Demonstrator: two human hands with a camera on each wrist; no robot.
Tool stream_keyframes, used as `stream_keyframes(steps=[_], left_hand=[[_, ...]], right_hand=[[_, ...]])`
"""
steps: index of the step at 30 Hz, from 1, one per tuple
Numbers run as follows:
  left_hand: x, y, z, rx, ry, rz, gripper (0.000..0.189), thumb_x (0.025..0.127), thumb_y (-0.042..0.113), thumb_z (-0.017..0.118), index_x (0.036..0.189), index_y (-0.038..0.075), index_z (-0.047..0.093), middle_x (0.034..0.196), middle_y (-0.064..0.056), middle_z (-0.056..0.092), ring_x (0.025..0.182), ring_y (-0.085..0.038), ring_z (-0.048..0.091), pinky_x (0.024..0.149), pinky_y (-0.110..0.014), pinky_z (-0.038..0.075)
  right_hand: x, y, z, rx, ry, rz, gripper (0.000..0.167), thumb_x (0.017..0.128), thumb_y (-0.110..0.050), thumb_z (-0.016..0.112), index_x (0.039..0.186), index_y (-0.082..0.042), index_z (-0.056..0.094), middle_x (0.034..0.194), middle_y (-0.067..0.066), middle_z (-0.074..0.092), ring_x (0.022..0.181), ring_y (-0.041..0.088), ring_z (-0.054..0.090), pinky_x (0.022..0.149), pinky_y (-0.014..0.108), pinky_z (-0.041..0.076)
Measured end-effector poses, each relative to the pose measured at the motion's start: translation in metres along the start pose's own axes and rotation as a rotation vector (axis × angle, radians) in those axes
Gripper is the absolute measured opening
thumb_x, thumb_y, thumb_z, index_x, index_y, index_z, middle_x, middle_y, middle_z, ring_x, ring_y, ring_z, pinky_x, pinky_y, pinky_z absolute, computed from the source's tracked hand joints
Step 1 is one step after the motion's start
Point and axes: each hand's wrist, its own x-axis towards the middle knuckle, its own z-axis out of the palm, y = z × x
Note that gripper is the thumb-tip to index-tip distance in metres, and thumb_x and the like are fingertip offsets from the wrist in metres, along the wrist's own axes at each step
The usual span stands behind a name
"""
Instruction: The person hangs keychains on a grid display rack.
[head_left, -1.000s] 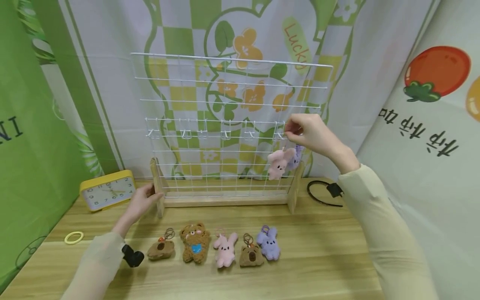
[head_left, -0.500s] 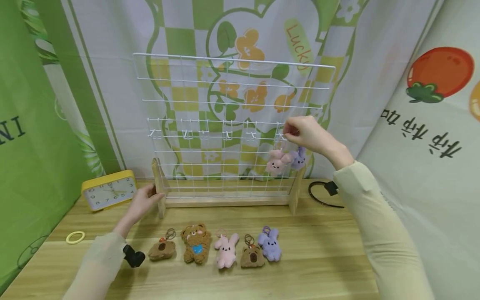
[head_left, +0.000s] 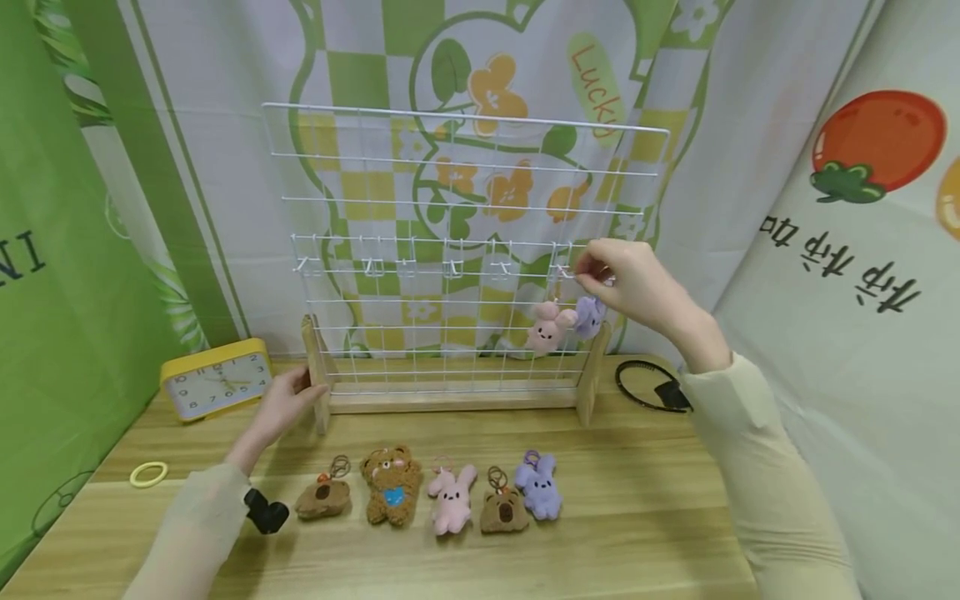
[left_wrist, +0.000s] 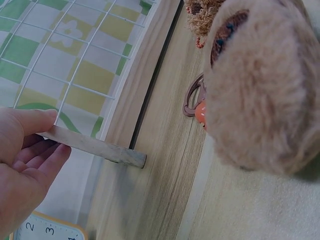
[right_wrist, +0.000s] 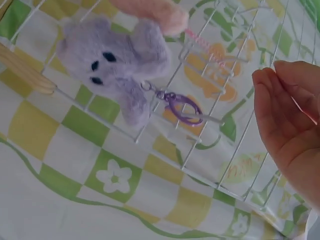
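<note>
My left hand [head_left: 288, 398] grips the wooden foot [left_wrist: 107, 151] at the left end of a white wire grid rack [head_left: 450, 302]. Near the row of hooks, my right hand [right_wrist: 287, 117] has its thumb and fingertips brought together, with nothing visible between them. A pink bunny keychain [head_left: 550, 329] hangs just left of and below that hand; its beaded strap [right_wrist: 205, 46] runs up towards a hook. Beside it hangs a purple bunny keychain [right_wrist: 107, 57], its purple clasp [right_wrist: 184, 111] looped over a hook rod, partly behind the right hand in the head view.
On the table [head_left: 637, 533] lie a brown bear [head_left: 390, 486], two brown capybara-like keychains [head_left: 322, 500], another pink bunny [head_left: 452, 500] and another purple bunny [head_left: 538, 487]. A yellow clock [head_left: 217, 382] and ring [head_left: 148, 475] sit left; a black headband [head_left: 645, 387] lies right.
The pink bunny has swung slightly left and turned. My right hand has shifted a little but stays by the rightmost hooks. My left hand keeps its place on the rack's foot.
</note>
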Motion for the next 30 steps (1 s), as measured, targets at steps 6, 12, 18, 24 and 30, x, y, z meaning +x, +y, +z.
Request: stream_keyframes(steps=[6,12,18,24,30], left_hand=[[0.0,0.001,-0.001,0.012,0.003,-0.001,0.05,0.102,0.014,0.055,0.142,-0.014,0.043,0.135,-0.036,0.055,0.126,-0.048,0.055,0.103,-0.057,0.049],[0.0,0.0,-0.001,0.007,-0.002,-0.001,0.05,0.102,0.014,0.055,0.142,-0.013,0.043,0.136,-0.035,0.054,0.127,-0.048,0.054,0.103,-0.057,0.049],[-0.001,0.0,-0.001,0.012,0.003,-0.007,0.05,0.103,0.018,0.055,0.141,-0.012,0.044,0.135,-0.034,0.055,0.126,-0.047,0.055,0.103,-0.056,0.05],[0.0,-0.001,0.0,0.015,0.009,-0.006,0.049,0.102,0.019,0.056,0.14,-0.012,0.047,0.133,-0.034,0.058,0.124,-0.047,0.057,0.101,-0.056,0.051],[-0.001,-0.001,0.0,0.006,0.007,-0.001,0.048,0.102,0.016,0.056,0.14,-0.011,0.047,0.133,-0.033,0.057,0.124,-0.046,0.057,0.101,-0.056,0.051]], right_hand=[[-0.029,-0.011,0.029,0.08,-0.073,-0.053,0.009,0.085,0.005,0.071,0.088,-0.002,0.066,0.082,0.01,0.071,0.073,0.015,0.068,0.066,0.023,0.06],[-0.064,-0.005,0.088,0.153,-0.262,-0.015,0.008,0.086,0.002,0.07,0.087,-0.004,0.066,0.081,0.006,0.07,0.072,0.014,0.067,0.065,0.026,0.06],[-0.096,0.01,0.15,0.236,-0.471,0.042,0.004,0.087,-0.001,0.07,0.087,-0.005,0.067,0.081,0.006,0.071,0.071,0.01,0.066,0.064,0.018,0.057],[-0.114,0.019,0.186,0.273,-0.606,0.152,0.005,0.09,-0.005,0.068,0.085,-0.005,0.068,0.078,0.003,0.07,0.067,0.001,0.058,0.059,0.014,0.05],[-0.116,0.022,0.198,0.231,-0.649,0.202,0.009,0.089,-0.011,0.072,0.08,-0.008,0.069,0.074,-0.002,0.069,0.062,-0.002,0.053,0.057,0.015,0.048]])
